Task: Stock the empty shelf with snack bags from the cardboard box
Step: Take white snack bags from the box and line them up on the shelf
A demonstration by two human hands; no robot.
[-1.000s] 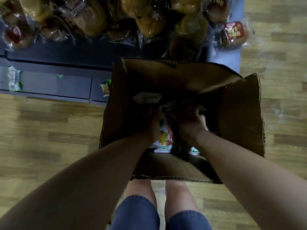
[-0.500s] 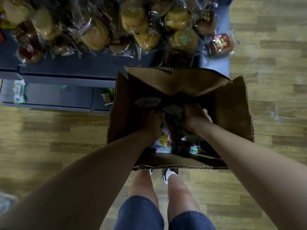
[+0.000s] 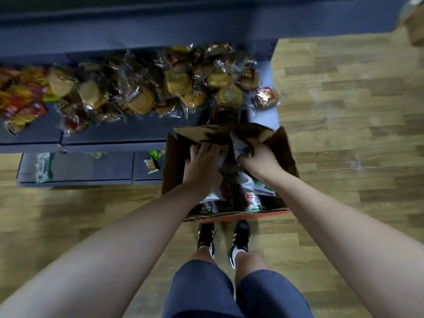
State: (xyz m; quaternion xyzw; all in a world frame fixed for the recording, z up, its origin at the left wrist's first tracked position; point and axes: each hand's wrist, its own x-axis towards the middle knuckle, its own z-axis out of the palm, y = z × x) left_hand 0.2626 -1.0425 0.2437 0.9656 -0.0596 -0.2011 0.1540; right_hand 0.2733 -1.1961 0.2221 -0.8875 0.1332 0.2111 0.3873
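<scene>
Inside the brown cardboard box (image 3: 174, 161), our right hand (image 3: 257, 157) has lifted, fingers closed on a white crinkly snack bag (image 3: 241, 145); left hand (image 3: 202, 161) still presses down, grip unclear.

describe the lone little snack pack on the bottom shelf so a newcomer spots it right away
Find the open cardboard box on the floor. Just left of it, on the lowest dark shelf, lies a small snack pack, the only orange-and-white one there.

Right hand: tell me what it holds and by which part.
The right hand holds a white snack bag over the cardboard box, fingers closed around the bag's lower part; its top sticks up free.
</scene>
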